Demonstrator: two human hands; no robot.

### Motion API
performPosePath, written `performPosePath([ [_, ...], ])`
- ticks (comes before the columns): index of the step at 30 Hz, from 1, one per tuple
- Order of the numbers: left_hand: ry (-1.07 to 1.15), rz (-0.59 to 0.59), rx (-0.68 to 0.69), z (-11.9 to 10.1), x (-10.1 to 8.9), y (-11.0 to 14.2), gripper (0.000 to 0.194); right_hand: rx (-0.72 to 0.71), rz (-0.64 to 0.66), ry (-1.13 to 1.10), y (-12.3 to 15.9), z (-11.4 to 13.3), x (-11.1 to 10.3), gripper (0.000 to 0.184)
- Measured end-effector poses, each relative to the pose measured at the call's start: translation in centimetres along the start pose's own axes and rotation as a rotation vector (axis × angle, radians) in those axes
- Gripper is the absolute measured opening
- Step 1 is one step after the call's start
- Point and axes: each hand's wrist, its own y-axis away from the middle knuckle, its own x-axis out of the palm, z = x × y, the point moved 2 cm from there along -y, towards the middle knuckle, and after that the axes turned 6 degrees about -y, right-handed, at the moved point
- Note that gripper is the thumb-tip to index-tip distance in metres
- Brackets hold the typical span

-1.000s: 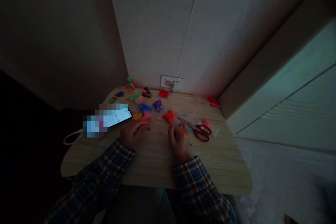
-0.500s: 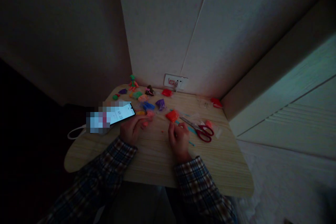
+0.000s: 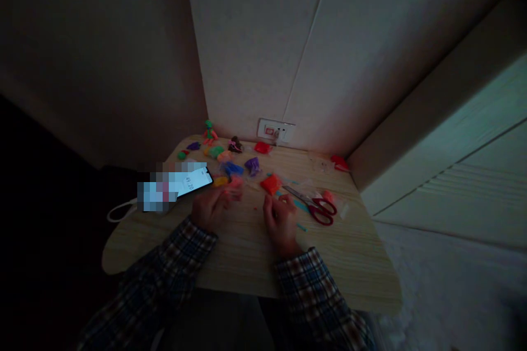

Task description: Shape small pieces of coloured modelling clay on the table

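My left hand (image 3: 209, 207) is over the table beside the phone, its fingers stretched out and a little blurred, close to a pink lump of clay (image 3: 236, 181). I make out nothing held in it. My right hand (image 3: 280, 222) is closed, thumb against curled fingers; whatever it may hold is too small or hidden. Just beyond it lies a bagged orange-red lump of clay (image 3: 270, 184). Between the hands a tiny red bit (image 3: 255, 209) rests on the wood. Scissors with red handles (image 3: 319, 209) lie open right of my right hand, over light-blue strips (image 3: 300, 204).
A lit phone (image 3: 193, 181) with a white cable lies at left. Purple (image 3: 252, 165), blue (image 3: 231, 168) and red (image 3: 262, 147) clay lumps stand farther back, near a small green-and-orange figure (image 3: 209, 132). The wall with a socket (image 3: 275, 130) bounds the table (image 3: 247, 263).
My left fingers have straightened and lifted slightly; the reddish bit seen by their tips is no longer distinguishable. My right hand stays closed in about the same place. The view shifts slightly.
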Motion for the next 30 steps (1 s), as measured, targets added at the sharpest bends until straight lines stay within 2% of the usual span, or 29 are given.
performPosePath([
  [3,-0.042,0.005,0.037,-0.06,-0.09,0.01,0.037,0.004,-0.005,0.004,0.01,-0.09,-0.11,0.046],
  [9,-0.117,-0.106,-0.031,0.03,-0.27,0.08,0.028,-0.008,0.014,-0.001,0.14,-0.18,0.05,0.046],
  [16,0.03,-0.137,-0.029,0.14,0.08,0.03,0.031,-0.014,0.019,-0.017,0.03,0.03,0.0,0.045],
  [19,-0.08,-0.083,0.064,-0.33,-0.01,-0.09,0.021,-0.015,0.018,-0.011,-0.09,0.12,-0.05,0.046],
  [21,-0.13,-0.045,0.113,-0.51,-0.08,-0.08,0.023,-0.024,0.026,-0.01,-0.07,0.15,-0.01,0.046],
  [27,-0.156,-0.034,0.133,-0.17,-0.04,0.05,0.024,-0.027,0.026,-0.004,0.11,-0.01,0.11,0.045],
  [30,-0.119,-0.006,0.159,-0.04,0.14,0.07,0.031,-0.015,0.03,0.005,0.12,-0.1,0.19,0.045],
])
